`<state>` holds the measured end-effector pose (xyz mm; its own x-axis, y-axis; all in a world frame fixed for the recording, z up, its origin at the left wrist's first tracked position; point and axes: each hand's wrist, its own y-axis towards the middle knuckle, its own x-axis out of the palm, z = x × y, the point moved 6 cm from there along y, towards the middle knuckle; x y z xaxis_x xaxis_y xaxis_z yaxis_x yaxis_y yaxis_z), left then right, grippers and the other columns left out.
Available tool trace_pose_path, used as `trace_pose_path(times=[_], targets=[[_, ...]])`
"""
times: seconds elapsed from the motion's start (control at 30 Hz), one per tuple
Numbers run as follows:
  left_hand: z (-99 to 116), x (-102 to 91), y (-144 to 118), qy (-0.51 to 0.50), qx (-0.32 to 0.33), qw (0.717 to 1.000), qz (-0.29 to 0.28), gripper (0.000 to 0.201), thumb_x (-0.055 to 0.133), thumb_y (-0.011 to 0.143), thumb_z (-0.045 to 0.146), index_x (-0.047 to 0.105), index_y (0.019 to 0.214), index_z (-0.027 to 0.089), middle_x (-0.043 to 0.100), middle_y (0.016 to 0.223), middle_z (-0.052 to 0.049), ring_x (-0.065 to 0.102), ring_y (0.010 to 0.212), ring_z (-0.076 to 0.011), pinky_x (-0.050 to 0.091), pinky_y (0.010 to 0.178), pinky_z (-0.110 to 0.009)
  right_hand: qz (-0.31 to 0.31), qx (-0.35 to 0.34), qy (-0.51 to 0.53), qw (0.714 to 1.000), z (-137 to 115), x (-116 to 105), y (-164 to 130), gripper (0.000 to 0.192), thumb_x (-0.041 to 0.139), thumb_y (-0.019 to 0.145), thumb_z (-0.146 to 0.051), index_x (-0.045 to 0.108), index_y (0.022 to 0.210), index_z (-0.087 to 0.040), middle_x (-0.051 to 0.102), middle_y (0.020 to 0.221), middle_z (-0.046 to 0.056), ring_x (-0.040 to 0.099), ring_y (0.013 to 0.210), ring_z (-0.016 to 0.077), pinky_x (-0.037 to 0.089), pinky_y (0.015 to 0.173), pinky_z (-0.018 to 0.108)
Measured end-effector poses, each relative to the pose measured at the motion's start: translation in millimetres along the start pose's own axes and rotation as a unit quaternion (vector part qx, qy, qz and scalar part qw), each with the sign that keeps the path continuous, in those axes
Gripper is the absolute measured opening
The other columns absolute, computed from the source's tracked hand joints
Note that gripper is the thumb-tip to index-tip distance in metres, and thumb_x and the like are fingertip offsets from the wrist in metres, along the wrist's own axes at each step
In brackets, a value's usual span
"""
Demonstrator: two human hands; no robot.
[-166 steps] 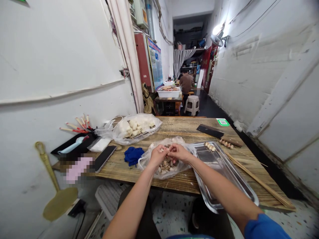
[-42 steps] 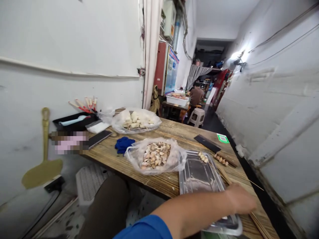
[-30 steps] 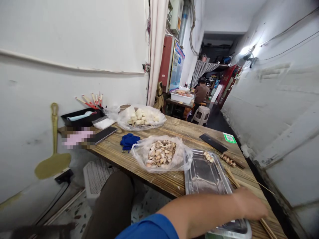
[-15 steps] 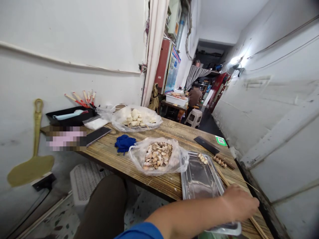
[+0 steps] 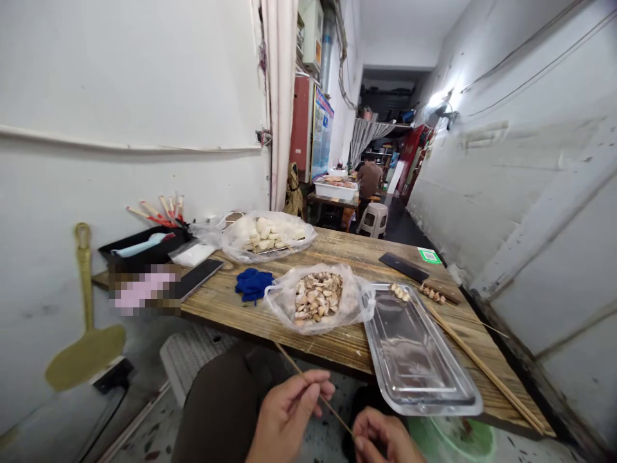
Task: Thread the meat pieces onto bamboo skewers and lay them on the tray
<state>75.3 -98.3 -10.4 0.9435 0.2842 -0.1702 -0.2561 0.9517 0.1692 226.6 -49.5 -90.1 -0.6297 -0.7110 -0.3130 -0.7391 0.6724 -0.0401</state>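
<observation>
White walls enclose a narrow room; a wooden table (image 5: 226, 307) stands before me. My left hand (image 5: 288, 410) is curled nearly closed, thumb and fingers pinching a thin stick (image 5: 337, 419) that slants down in front of the table's near edge. My right hand (image 5: 383, 435) is loosely bent, its fingertips at the stick's lower end; I cannot be certain whether they grip it. Beyond my hands, an open plastic bag (image 5: 354, 302) of small brownish pieces (image 5: 315, 296) sits on the table. Right of it lies a metal tray (image 5: 414, 350), with a short row of pale pieces (image 5: 399, 292) at its far end. Loose sticks (image 5: 486, 369) lie along the tray's right side, and a blue cloth (image 5: 254, 284) left of the bag.
</observation>
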Motion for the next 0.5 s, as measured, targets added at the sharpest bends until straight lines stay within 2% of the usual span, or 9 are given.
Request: trace_pose_path(times=[0.07,0.13,0.2,0.23,0.3,0.33,0.37,0.43,0.5], targets=[[-4.5,-4.7,1.2,0.067,0.027,0.997,0.003,0.022,0.046,0.08,0.031,0.064,0.082,0.019,0.066,0.077,-0.003,0.058,0.061,-0.011,0.046,0.056,-0.018,-0.014,-0.03,0.009,0.999,-6.2,7.1,11.5,0.021,0.052,0.074,-0.036,0.054,0.072,-0.015,0.054,0.055,-0.001,0.048,0.049,0.0085,0.036,0.048,0.018],[-8.6,1.0,7.5,0.132,0.059,0.989,-0.024,0.024,0.045,0.081,0.029,0.065,0.071,0.019,0.065,0.07,-0.002,0.058,0.062,-0.0109,0.045,0.057,-0.018,-0.009,-0.056,0.033,0.998,-10.2,13.4,17.9,0.025,0.053,0.072,-0.04,0.056,0.078,-0.015,0.053,0.057,-0.001,0.048,0.05,0.0087,0.037,0.048,0.018],[-9.7,7.9,19.9,0.193,0.104,0.974,-0.051,0.024,0.045,0.081,0.029,0.065,0.073,0.02,0.065,0.068,-0.001,0.059,0.064,-0.0112,0.045,0.061,-0.018,0.031,-0.054,0.078,0.995,-7.5,17.0,22.7,0.032,0.049,0.074,-0.046,0.057,0.081,-0.015,0.049,0.051,-0.002,0.044,0.043,0.0075,0.035,0.043,0.017],[-8.4,8.7,28.8,0.225,0.131,0.964,-0.047,0.023,0.045,0.081,0.029,0.066,0.077,0.021,0.066,0.07,-0.001,0.059,0.066,-0.0116,0.045,0.062,-0.019,0.067,-0.04,0.104,0.992,-3.0,17.3,24.8,0.037,0.045,0.077,-0.049,0.058,0.082,-0.015,0.047,0.046,-0.003,0.04,0.038,0.0065,0.032,0.039,0.016],[-1.2,1.8,51.1,0.295,0.182,0.938,0.023,0.022,0.045,0.081,0.03,0.064,0.089,0.021,0.066,0.081,-0.003,0.059,0.074,-0.0136,0.044,0.069,-0.023,0.156,-0.008,0.141,0.978,8.6,15.1,26.8,0.044,0.038,0.08,-0.052,0.059,0.089,-0.014,0.044,0.041,-0.004,0.032,0.031,0.005,0.027,0.033,0.015],[2.4,-2.9,63.7,0.334,0.189,0.921,0.067,0.023,0.043,0.082,0.028,0.063,0.088,0.021,0.066,0.083,-0.004,0.058,0.077,-0.0148,0.043,0.073,-0.026,0.199,0.0,0.147,0.969,14.0,13.1,26.8,0.047,0.037,0.081,-0.052,0.058,0.096,-0.013,0.045,0.039,-0.004,0.031,0.029,0.005,0.026,0.032,0.015],[4.8,-5.2,76.7,0.382,0.185,0.901,0.093,0.023,0.042,0.082,0.028,0.064,0.085,0.02,0.065,0.081,-0.004,0.056,0.078,-0.0165,0.042,0.075,-0.029,0.234,0.002,0.146,0.961,18.4,11.3,26.3,0.05,0.037,0.081,-0.053,0.056,0.103,-0.012,0.046,0.038,-0.004,0.031,0.028,0.0052,0.026,0.031,0.015],[4.3,-2.0,101.9,0.481,0.147,0.86,0.09,0.025,0.04,0.082,0.028,0.063,0.077,0.019,0.062,0.077,-0.006,0.053,0.081,-0.0202,0.038,0.077,-0.034,0.281,-0.002,0.121,0.952,25.0,7.0,24.7,0.055,0.038,0.08,-0.054,0.052,0.112,-0.012,0.049,0.037,-0.003,0.036,0.028,0.0065,0.029,0.031,0.015],[0.1,4.7,120.3,0.551,0.102,0.824,0.077,0.022,0.045,0.079,0.029,0.063,0.073,0.018,0.059,0.078,-0.008,0.05,0.084,-0.0235,0.035,0.078,-0.037,0.295,-0.003,0.091,0.951,29.7,3.0,23.1,0.056,0.036,0.08,-0.056,0.054,0.109,-0.012,0.051,0.036,-0.002,0.04,0.027,0.0079,0.031,0.032,0.016]])
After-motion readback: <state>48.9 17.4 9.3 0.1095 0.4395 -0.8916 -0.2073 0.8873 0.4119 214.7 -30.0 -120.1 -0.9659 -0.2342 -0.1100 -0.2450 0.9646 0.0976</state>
